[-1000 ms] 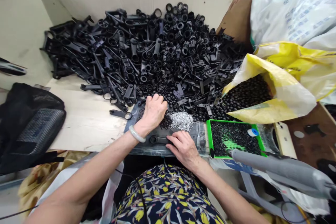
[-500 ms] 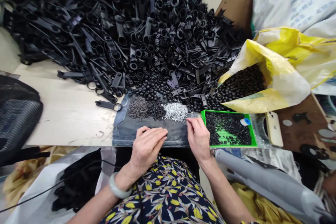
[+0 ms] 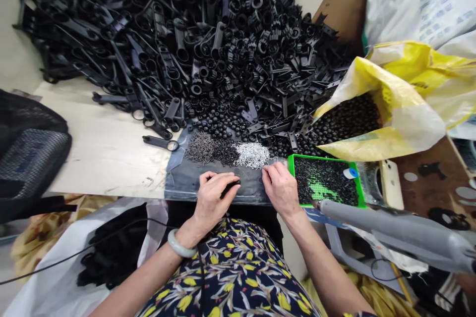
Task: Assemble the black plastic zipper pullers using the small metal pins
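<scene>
My left hand (image 3: 216, 197) is above the dark mat (image 3: 186, 185), its thumb and fingertips closed on a small black part (image 3: 235, 183), mostly covered by the fingers. To its right, my right hand (image 3: 281, 189) pinches with thumb and forefinger at the near edge of a heap of silver pins (image 3: 253, 154). Whatever lies between those fingertips is too small to make out. Left of the pins are a heap of small black pieces (image 3: 223, 152) and one of dull grey-brown pins (image 3: 200, 147). A green tray (image 3: 360, 190) of tiny black pieces sits beside my right hand.
Black plastic parts (image 3: 178, 39) form a large pile across the back. At right, a yellow-and-white bag (image 3: 405, 124) spills black beads. A grey cylindrical tool (image 3: 390, 223) angles in by the tray, near a phone (image 3: 391, 184). A black mesh bag (image 3: 33, 153) stands at left.
The view has shifted a little. My left thumb has come apart from the palm, and the black part now shows. My right fingertips have drawn slightly back from the silver pins.
</scene>
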Available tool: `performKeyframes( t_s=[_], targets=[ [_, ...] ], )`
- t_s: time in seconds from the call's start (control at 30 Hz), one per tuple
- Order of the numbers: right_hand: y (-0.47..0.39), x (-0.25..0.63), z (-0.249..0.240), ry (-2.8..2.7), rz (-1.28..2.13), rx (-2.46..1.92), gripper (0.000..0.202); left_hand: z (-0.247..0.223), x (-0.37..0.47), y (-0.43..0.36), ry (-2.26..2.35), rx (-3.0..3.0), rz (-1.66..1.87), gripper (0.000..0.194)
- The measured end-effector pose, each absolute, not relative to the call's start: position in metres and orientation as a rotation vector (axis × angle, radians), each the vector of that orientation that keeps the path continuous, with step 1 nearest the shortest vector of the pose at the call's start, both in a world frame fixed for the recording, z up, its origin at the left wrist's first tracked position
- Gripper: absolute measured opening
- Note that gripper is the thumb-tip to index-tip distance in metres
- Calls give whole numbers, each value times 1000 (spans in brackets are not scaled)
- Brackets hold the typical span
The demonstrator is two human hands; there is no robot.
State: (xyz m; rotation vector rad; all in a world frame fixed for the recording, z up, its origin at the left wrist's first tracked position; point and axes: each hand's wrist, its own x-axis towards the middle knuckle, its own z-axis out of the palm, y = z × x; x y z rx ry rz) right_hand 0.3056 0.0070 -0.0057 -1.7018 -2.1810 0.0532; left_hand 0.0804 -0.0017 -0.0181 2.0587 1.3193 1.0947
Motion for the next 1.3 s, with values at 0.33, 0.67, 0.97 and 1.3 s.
performKeyframes(
  t_s=[0.33, 0.67, 0.97, 1.3],
  targets=[
    [9, 305, -5, -2173, -22, -1656, 17, -17, 82, -3, 1286, 2081, 1094, 15],
    [9, 304, -4, -2203, -13, -1680, 17, -20, 78, -3, 1214, 2128, 1098, 16],
    [3, 300, 10, -1983, 392, -1618, 15, -19, 80, -2, 1264, 2085, 1070, 19],
    [-14, 259, 26, -1769, 877, -1420, 12, -14, 77, -1, 1266, 1983, 995, 8]
  ],
)
